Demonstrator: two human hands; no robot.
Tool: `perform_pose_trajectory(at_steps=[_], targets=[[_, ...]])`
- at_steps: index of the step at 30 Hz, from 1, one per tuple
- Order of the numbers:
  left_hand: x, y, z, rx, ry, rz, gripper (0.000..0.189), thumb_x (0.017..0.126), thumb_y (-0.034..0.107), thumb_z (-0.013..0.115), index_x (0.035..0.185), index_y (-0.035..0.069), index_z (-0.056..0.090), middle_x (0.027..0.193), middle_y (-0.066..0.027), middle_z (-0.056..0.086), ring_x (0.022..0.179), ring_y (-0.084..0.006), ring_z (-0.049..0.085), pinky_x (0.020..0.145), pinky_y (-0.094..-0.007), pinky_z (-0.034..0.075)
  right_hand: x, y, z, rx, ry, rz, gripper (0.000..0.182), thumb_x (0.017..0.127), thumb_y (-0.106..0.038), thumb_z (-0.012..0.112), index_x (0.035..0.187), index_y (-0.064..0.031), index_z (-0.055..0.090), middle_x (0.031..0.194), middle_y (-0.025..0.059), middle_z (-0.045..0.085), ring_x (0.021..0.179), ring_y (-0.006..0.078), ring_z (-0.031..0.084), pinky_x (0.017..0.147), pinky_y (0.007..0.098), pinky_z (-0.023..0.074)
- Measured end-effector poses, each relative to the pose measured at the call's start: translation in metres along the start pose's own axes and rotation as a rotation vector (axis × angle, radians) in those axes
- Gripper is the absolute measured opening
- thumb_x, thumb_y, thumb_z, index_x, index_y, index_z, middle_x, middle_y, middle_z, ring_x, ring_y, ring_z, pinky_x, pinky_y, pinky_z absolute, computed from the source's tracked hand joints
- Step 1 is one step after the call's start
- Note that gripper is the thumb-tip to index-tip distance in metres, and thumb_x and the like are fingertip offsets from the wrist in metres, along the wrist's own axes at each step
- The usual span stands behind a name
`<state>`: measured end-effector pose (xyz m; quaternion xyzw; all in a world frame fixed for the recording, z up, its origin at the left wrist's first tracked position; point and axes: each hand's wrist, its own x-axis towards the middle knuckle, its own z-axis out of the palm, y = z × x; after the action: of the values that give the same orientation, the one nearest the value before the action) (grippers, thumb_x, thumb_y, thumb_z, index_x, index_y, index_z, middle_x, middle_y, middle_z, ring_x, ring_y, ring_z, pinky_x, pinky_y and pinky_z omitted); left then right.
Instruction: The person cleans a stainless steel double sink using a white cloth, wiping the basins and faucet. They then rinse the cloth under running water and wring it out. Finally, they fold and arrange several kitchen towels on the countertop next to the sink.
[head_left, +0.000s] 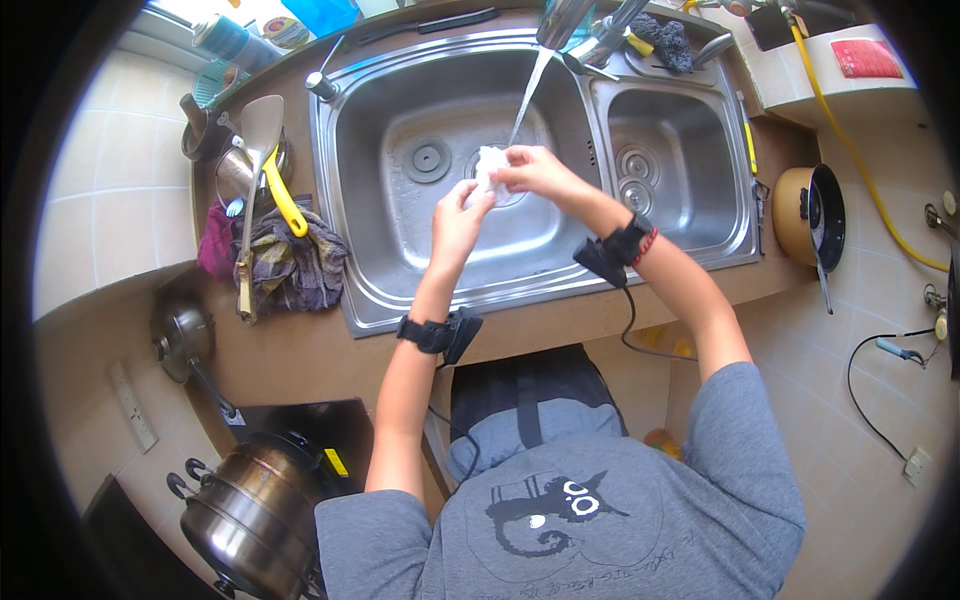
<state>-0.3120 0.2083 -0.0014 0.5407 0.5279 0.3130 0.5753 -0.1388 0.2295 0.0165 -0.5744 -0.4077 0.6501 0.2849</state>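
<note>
Over the large basin of a stainless steel double sink (420, 247), both of my hands grip a small crumpled white cloth (490, 166). My left hand (459, 221) pinches its lower end, and my right hand (536, 171) holds its upper right side. A stream of water (529, 97) falls from the metal faucet (564, 22) just behind the cloth, close to my right fingers. Whether the water touches the cloth is hard to tell. Part of a drain (517, 199) shows beneath my hands, and a round drain stopper (427, 159) lies to the left on the basin floor.
Left of the sink are a spatula (262, 124), a yellow-handled utensil (283, 199) and dark rags (296, 262). A steel steamer pot (247, 510) stands at lower left. The smaller basin (675, 217) and a tan pan (795, 214) are to the right. A dark-handled knife (457, 21) lies behind.
</note>
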Motion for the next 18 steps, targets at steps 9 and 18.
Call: perform_pose_trajectory(at_steps=[9, 18], targets=[[0.005, 0.026, 0.050, 0.153, -0.143, 0.007, 0.037, 0.077, 0.021, 0.062, 0.110, 0.006, 0.057, 0.093, -0.0111, 0.064, 0.082, -0.0195, 0.062, 0.073, -0.0309, 0.047, 0.000, 0.016, -0.115, 0.028, 0.652, -0.257, 0.040, 0.070, -0.007, 0.069, 0.108, -0.0021, 0.057, 0.092, 0.0102, 0.064, 0.082, 0.0161, 0.060, 0.070, 0.0289, 0.0483], [-0.012, -0.004, 0.006, 0.189, -0.077, -0.151, 0.030, 0.078, 0.020, 0.061, 0.103, 0.003, 0.059, 0.090, -0.0113, 0.064, 0.084, -0.0184, 0.061, 0.074, -0.0293, 0.047, 0.059, 0.020, -0.159, -0.823, 0.916, -0.370, 0.024, 0.074, -0.015, 0.061, 0.098, -0.0149, 0.063, 0.093, 0.0126, 0.059, 0.086, 0.0328, 0.058, 0.076, 0.0409, 0.0456]])
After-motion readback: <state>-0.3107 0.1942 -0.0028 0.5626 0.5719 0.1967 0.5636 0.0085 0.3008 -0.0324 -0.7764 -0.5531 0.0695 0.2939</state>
